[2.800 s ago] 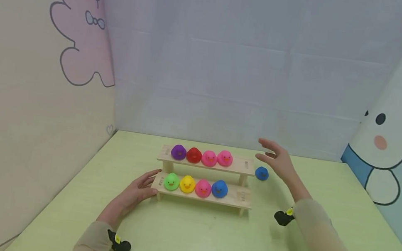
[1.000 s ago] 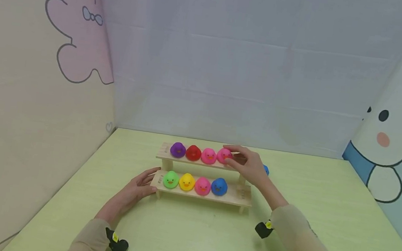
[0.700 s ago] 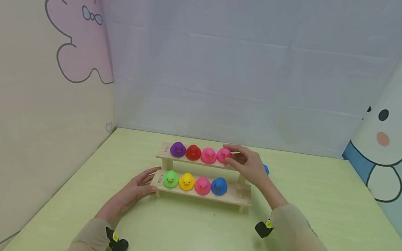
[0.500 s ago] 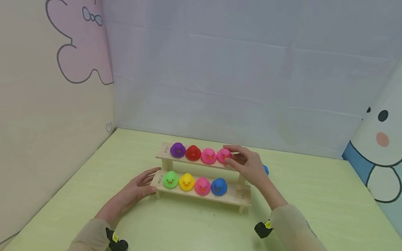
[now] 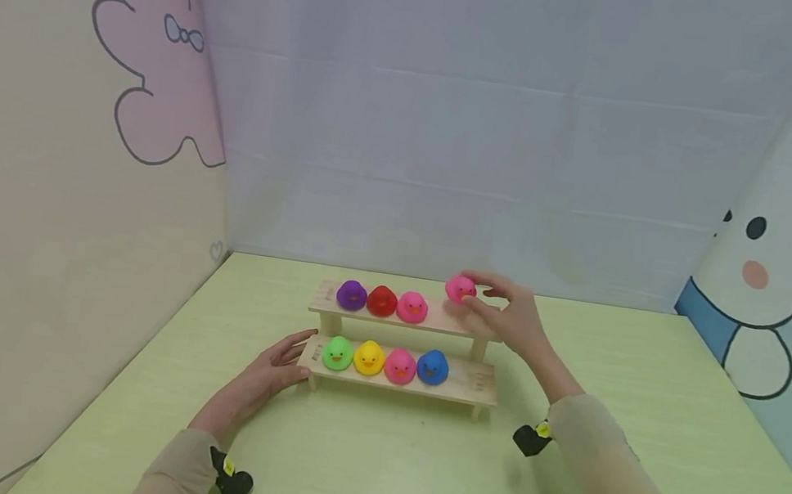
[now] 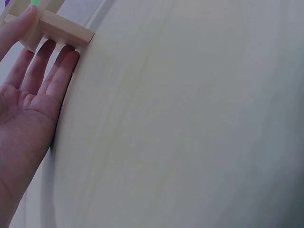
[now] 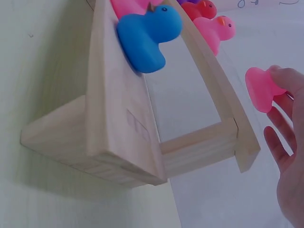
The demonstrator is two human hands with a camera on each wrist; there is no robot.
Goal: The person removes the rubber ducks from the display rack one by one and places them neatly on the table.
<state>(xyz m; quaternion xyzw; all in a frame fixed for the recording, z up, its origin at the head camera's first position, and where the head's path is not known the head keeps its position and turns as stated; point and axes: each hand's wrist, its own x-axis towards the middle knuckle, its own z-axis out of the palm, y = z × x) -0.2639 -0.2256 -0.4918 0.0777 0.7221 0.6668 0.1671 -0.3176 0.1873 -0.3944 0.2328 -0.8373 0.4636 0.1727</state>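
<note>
A two-tier wooden rack (image 5: 457, 380) stands on the table, bearing small rubber ducks. My right hand (image 5: 516, 319) pinches a pink rubber duck (image 5: 460, 289) between thumb and fingers, just above the right part of the upper shelf. In the right wrist view, that pink duck (image 7: 260, 89) is apart from the shelf. My left hand (image 5: 269, 372) grips the rack's left end; in the left wrist view its thumb (image 6: 23, 23) lies on the shelf end, with the other fingers against the rack's leg piece.
The upper shelf has purple (image 5: 351, 296), red (image 5: 382, 301) and pink (image 5: 412, 307) ducks. The lower shelf has green (image 5: 338, 354), yellow (image 5: 369, 358), pink (image 5: 400, 366) and blue (image 5: 433, 368) ducks. A pale curtain (image 5: 407, 158) hangs behind the table (image 5: 376, 467).
My right hand came in from the right, took hold of the rightmost pink duck on the upper shelf and lifted it up and rightward. The loose blue duck is now hidden. My left hand stays put.
</note>
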